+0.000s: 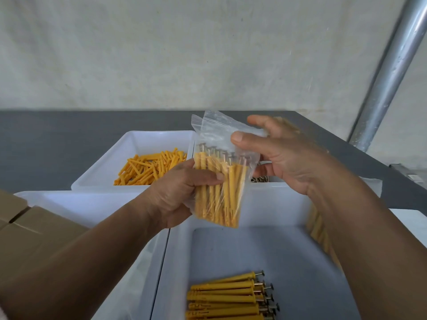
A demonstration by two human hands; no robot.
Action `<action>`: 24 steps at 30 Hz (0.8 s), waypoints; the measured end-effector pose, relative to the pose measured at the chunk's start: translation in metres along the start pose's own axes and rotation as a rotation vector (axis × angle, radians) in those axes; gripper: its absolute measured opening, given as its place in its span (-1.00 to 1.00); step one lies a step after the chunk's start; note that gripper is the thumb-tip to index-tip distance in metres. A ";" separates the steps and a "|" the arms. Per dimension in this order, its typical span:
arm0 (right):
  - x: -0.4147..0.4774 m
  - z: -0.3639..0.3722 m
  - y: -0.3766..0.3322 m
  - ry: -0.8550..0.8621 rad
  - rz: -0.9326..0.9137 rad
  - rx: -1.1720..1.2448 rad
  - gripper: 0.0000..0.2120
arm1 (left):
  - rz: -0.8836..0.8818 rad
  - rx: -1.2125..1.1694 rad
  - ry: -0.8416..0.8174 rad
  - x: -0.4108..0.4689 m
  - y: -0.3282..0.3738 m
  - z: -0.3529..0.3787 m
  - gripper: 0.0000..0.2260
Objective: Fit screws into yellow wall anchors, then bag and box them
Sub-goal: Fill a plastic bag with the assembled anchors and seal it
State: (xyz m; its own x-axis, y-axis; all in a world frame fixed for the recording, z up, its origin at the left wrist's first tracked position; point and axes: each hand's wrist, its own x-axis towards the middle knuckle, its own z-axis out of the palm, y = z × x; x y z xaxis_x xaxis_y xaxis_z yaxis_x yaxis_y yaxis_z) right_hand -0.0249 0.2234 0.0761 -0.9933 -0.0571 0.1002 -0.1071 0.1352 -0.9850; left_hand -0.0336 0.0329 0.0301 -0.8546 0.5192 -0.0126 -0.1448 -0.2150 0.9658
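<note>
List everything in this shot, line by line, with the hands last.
bag: one, clear, held above the near tray
bagged anchors: a bundle, yellow with screws fitted, upright inside the bag
loose anchors: a pile, yellow, in the far tray
far tray: one, white, back of the table
screws: a few showing, metal, behind the right hand, mostly hidden
fitted anchors: a stack, yellow, screw heads pointing right, in the near tray
near tray: one, white, bottom centre
left tray: one, white, beside the near tray
cardboard box: one, brown, left edge
table: one, grey
pole: one, silver, upper right
left hand: grips the bag's lower part
right hand: pinches the bag's upper part, blurred
</note>
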 end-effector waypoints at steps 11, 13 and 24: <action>0.006 -0.005 0.006 0.072 -0.044 -0.136 -0.63 | -0.020 0.032 -0.016 -0.001 0.000 0.001 -0.59; 0.005 -0.004 0.007 0.064 -0.065 -0.267 -0.42 | -0.037 0.046 -0.027 -0.002 -0.001 0.002 -0.58; 0.003 -0.010 0.006 -0.091 -0.092 -0.532 -0.47 | -0.179 0.097 0.073 -0.004 -0.006 0.006 -0.70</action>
State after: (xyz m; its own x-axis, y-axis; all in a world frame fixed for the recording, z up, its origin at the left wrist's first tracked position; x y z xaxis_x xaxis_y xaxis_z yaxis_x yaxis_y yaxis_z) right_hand -0.0291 0.2341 0.0715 -0.9736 -0.1745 0.1472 -0.2240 0.6059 -0.7634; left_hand -0.0264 0.0375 0.0264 -0.8536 0.4803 -0.2016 -0.2522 -0.0424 0.9667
